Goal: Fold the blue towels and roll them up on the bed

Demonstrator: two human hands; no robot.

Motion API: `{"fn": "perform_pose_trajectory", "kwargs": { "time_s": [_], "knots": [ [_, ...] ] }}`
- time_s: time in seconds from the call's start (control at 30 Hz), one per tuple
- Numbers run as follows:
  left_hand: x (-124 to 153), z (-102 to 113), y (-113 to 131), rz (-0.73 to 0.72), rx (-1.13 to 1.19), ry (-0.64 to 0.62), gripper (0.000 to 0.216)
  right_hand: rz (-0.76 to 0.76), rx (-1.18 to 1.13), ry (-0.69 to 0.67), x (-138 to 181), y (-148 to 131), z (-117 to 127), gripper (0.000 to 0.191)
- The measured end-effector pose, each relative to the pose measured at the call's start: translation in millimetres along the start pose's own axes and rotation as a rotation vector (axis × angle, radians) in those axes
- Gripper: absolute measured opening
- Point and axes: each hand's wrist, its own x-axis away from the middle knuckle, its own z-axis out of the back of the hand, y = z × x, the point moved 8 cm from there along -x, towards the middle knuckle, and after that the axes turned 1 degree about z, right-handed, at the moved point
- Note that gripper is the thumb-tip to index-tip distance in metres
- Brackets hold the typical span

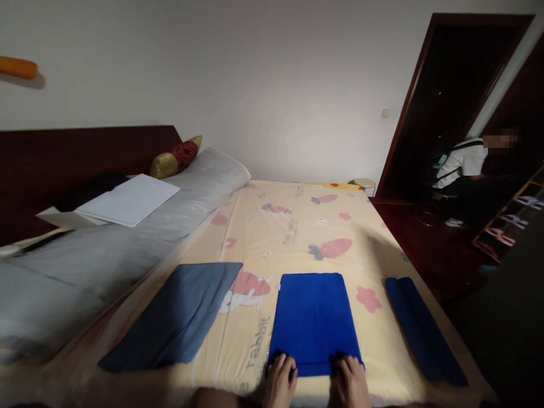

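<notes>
1. Blue towel lies flat on the bed sheet, folded into a neat rectangle, at about 6 o'clock in the view, just ahead of the person.
2. The left hand rests on the towel's near left corner, fingers curled over the edge and pinching the cloth.
3. The right hand sits on the near right corner in the same way, fingers bent onto the edge and gripping the towel.
4. A grey-blue cloth lies flat at 8 o'clock from the towel, apart from it, its long side slanting toward the headboard.
5. A second blue towel, folded into a long narrow strip, lies at 3 o'clock from the first, near the bed's right edge and not touching it.
6. The sheet is pale yellow, printed with red carrots, flowers and the word "rabbit".
7. A grey quilt runs along the bed's left side, from 8 to 11 o'clock, with a white folded sheet lying on top of it.
8. A red and gold bolster leans at 11 o'clock against the dark wooden headboard.
9. The wall behind is plain white; an orange object hangs on it at 10 o'clock.
10. A dark doorway opens at 2 o'clock, and another person in a white top sits beside it.
11. A small round stool stands at 1 o'clock past the bed's far corner.
</notes>
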Motion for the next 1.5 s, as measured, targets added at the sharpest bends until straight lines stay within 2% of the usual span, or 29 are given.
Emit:
{"fn": "perform_pose_trajectory", "kwargs": {
  "time_s": [0.1,0.23,0.37,0.53,0.7,0.83,0.97,1.1,1.2,1.3,1.4,1.5],
  "knots": [
    [2,21,-15,-0.017,0.069,-0.052,0.015,-0.014,-0.016,-0.06,14,41,15,0.023],
    [9,25,-34,0.036,0.058,-0.066,0.037,-0.028,-0.027,-0.125,27,64,20,0.041],
    [10,25,-47,0.084,0.025,-0.017,0.045,-0.08,0.001,-0.134,28,68,16,0.047],
    [1,32,-58,0.078,0.035,0.014,0.038,-0.099,-0.006,-0.171,20,72,14,0.041],
    [-7,32,-78,0.049,0.273,0.052,0.026,-0.133,-0.046,-0.191,15,76,20,0.04],
    [-9,31,-97,0.142,0.508,0.05,0.019,-0.182,-0.073,-0.159,2,67,39,0.026],
    [-12,39,-100,0.22,0.604,0.042,0.02,-0.218,-0.157,-0.202,-9,59,50,0.02],
    [-14,42,-96,0.223,0.57,0.026,0.018,-0.207,-0.201,-0.198,-7,63,45,0.023],
    [-11,35,-91,0.256,0.293,-0.02,0.016,-0.25,-0.097,-0.154,-1,70,37,0.02],
    [-5,34,-77,0.336,-0.037,-0.004,0.031,-0.289,0.083,-0.061,0,63,33,0.03],
    [-7,32,-39,0.274,-0.129,-0.004,0.049,-0.18,0.129,-0.031,-7,28,25,0.046],
    [-14,17,15,0.042,-0.011,-0.144,0.048,0.007,0.013,-0.137,-18,-21,7,0.049]
  ]
}}
